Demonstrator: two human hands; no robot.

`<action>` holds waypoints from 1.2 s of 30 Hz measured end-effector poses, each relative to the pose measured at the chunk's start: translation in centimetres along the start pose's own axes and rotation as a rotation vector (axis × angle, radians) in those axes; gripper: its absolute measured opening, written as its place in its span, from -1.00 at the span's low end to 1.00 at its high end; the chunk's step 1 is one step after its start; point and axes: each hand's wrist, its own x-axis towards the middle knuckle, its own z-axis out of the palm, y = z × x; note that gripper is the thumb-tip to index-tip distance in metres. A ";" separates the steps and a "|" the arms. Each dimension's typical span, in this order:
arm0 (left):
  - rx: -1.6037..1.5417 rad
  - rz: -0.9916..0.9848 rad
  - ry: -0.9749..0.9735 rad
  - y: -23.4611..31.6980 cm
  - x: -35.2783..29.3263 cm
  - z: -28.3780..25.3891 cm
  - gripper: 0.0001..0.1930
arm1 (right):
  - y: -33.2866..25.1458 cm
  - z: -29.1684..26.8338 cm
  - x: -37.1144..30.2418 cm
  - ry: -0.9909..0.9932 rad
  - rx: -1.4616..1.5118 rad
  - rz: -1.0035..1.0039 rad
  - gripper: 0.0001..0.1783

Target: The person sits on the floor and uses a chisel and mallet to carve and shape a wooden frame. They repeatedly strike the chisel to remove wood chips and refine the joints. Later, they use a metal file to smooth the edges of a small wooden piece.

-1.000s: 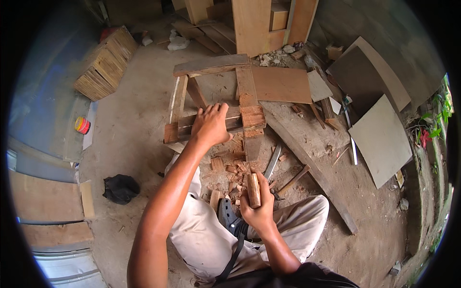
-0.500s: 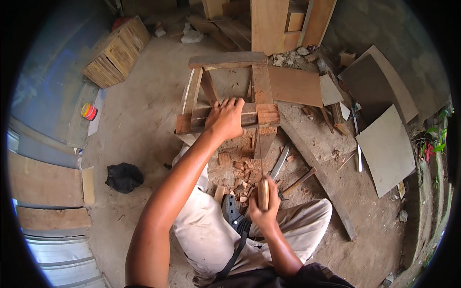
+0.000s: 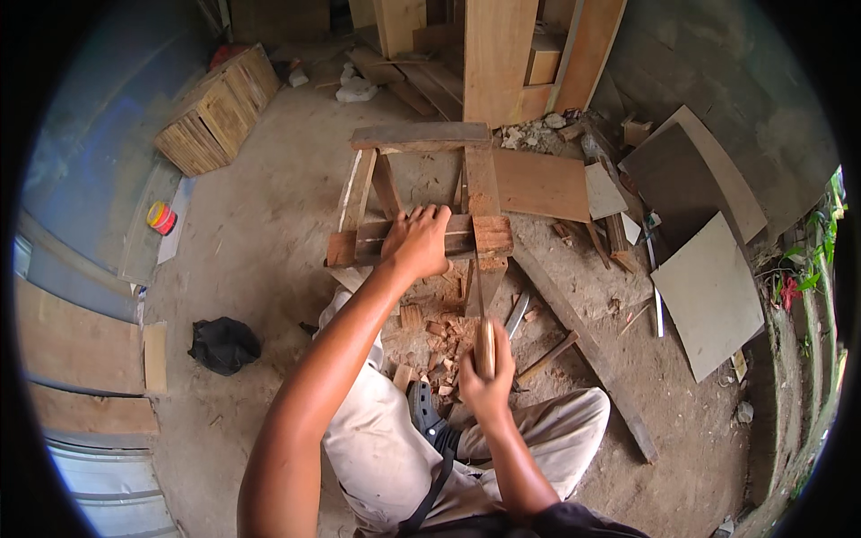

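Observation:
My left hand (image 3: pixel 420 240) is closed over a dark wooden block (image 3: pixel 372 240), pressing it on the near crosspiece of a rough wooden trestle (image 3: pixel 417 134). The block's right end (image 3: pixel 493 235) is reddish, freshly cut wood. My right hand (image 3: pixel 489 381) wraps around the wooden handle (image 3: pixel 485 348) of a handsaw. Its thin blade (image 3: pixel 479 282) runs away from me and meets the block just left of that reddish end. How deep the blade sits in the wood I cannot tell.
Wood chips (image 3: pixel 439 336) litter the ground between my legs and the trestle. A machete-like blade (image 3: pixel 517 314), a wooden-handled tool (image 3: pixel 547 359) and a long plank (image 3: pixel 587 345) lie to the right. Boards (image 3: pixel 708 296) rest farther right; a black bag (image 3: pixel 224 345) lies left.
My right hand has pushed the saw forward, bringing its handle closer to the block. My left hand keeps its hold. The whole view has shifted slightly, with the trestle lower in the picture.

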 end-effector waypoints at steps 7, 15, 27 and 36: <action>-0.019 -0.021 -0.033 0.4 -0.3 -0.5 -0.14 | -0.9 -0.1 0.7 -0.019 -0.030 0.131 -0.30; -0.091 -0.040 -0.122 0.4 0.0 -1.2 -0.06 | -0.1 0.7 3.6 0.002 0.069 0.160 -0.36; -0.059 -0.067 -0.139 0.8 0.4 -2.0 -0.09 | -0.9 0.0 2.6 -0.020 0.007 0.129 -0.33; -0.045 -0.080 -0.102 0.9 0.6 -1.2 -0.07 | -1.2 -2.0 0.4 -0.095 -0.167 0.313 -0.35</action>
